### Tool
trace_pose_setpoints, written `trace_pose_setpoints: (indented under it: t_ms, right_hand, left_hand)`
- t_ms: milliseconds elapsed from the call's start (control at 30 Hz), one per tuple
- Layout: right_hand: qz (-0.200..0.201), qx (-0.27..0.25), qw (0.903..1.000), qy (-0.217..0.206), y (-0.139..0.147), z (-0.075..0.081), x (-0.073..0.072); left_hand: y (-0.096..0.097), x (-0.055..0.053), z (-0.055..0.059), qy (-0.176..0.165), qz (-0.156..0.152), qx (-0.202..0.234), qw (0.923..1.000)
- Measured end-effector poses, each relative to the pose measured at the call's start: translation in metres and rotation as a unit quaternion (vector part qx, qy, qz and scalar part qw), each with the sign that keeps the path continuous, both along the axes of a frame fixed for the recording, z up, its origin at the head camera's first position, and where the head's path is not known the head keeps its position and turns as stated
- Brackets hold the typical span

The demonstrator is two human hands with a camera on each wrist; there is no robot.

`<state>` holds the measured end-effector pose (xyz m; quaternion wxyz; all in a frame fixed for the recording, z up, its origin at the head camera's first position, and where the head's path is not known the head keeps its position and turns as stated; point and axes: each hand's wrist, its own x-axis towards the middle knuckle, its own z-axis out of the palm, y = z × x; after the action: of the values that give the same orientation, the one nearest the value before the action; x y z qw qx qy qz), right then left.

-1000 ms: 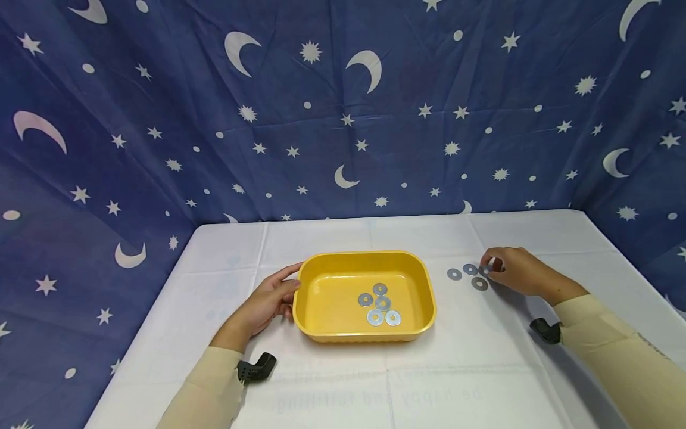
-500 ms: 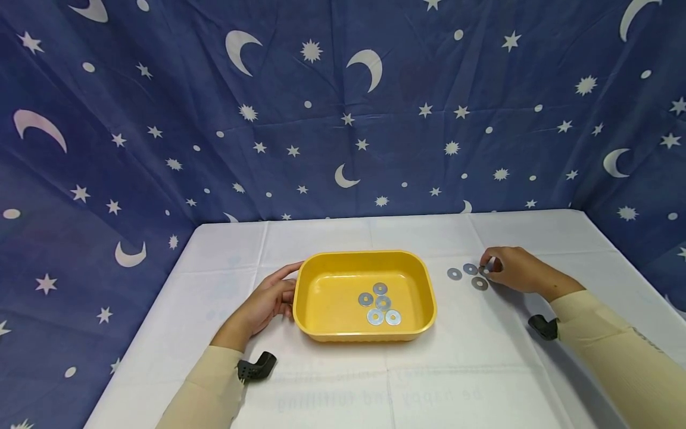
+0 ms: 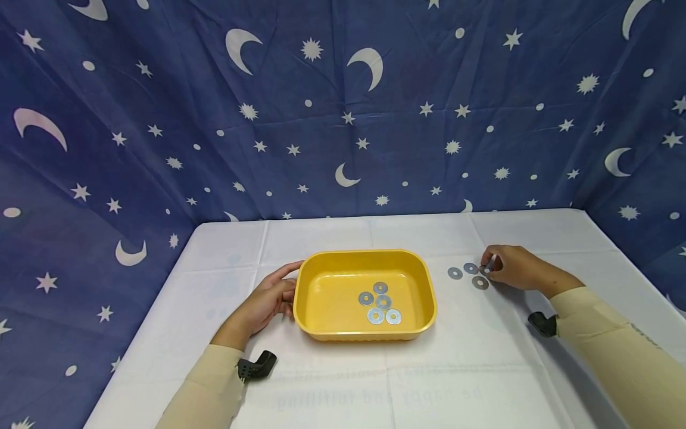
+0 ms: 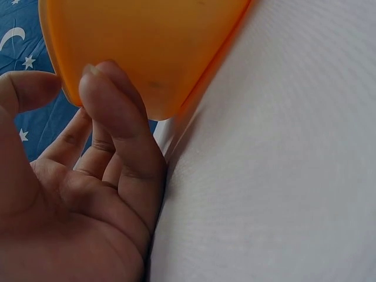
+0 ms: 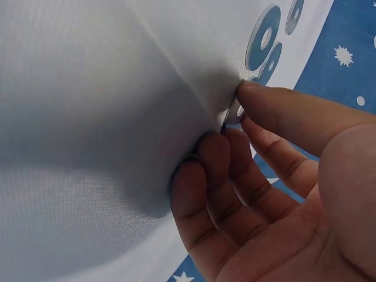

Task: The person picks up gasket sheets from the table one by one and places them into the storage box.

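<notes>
Left hand (image 3: 265, 305) loosely bent, right hand (image 3: 517, 270) curled into a fingertip pinch

From behind and above my left fingers (image 4: 111, 108) and right fingers (image 5: 288, 111), the head view faces forward and down; close wrist views share its tray (image 4: 153, 47) beyond the left, washers (image 5: 257, 48) beyond the right.

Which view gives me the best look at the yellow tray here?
The head view: it shows the yellow tray from above, its rim and inside, with five washers in it. The left wrist view shows only part of its outside, cropped at the top, beside the left hand. The right wrist view shows none of it.
</notes>
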<state>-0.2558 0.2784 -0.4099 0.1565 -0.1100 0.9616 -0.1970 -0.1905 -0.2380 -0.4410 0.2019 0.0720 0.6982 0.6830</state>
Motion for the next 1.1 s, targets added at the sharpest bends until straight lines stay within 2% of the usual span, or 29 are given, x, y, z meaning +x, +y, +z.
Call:
trace_pose_setpoints:
  t_ms: [333, 800, 1100]
  right_hand:
    - [-0.002, -0.005, 0.9997, -0.023, 0.0039, 0.0005, -0.0040]
    - [-0.009, -0.023, 0.9996, 0.017, 0.0042, -0.0039, 0.0000]
    - [-0.001, -0.031, 0.9994, 0.015, 0.0085, -0.0020, 0.0045]
  left_hand:
    - [0.0009, 0.0007, 0.0011, -0.001, 0.000, 0.001, 1.0000]
    - [0.0014, 0.0010, 0.0018, 0.001, 0.000, 0.002, 1.0000]
    - [0.0003, 0.0004, 0.0002, -0.003, 0.000, 0.002, 1.0000]
